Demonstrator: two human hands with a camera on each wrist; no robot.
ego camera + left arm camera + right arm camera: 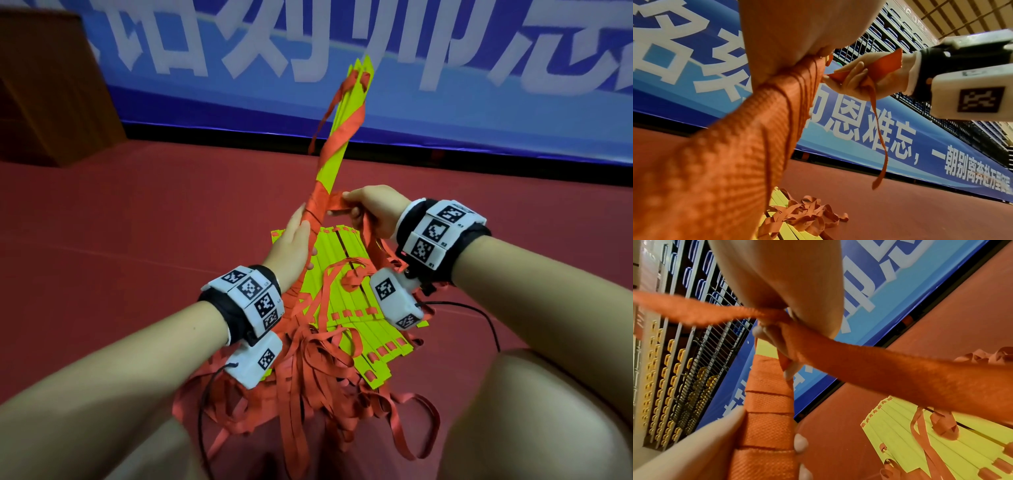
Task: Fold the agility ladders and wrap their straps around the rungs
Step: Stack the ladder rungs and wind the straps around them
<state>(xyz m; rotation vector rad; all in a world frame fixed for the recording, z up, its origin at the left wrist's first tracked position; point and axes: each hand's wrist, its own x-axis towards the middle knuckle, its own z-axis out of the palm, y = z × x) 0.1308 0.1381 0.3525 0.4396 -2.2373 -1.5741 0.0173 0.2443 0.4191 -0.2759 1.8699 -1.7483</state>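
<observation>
My left hand [295, 240] grips a bundle of yellow-green rungs [346, 113] that stands tilted up and away, its lower part wound with orange strap [317, 209]. The wound strap [777, 100] fills the left wrist view, and the wrapped turns [768, 402] show in the right wrist view with left fingertips [800, 443] on them. My right hand [368, 209] pinches the loose orange strap [337, 202] just right of the bundle. That strap [877, 68] runs through the right hand [855, 79] and hangs below. More yellow rungs [346, 298] lie flat under the hands.
A tangle of loose orange straps [318, 373] spreads over the red floor [137, 240] between my knees. A blue banner [445, 85] runs along the far wall and a brown box [51, 85] stands at back left. Black cables [479, 315] trail from the wrist cameras.
</observation>
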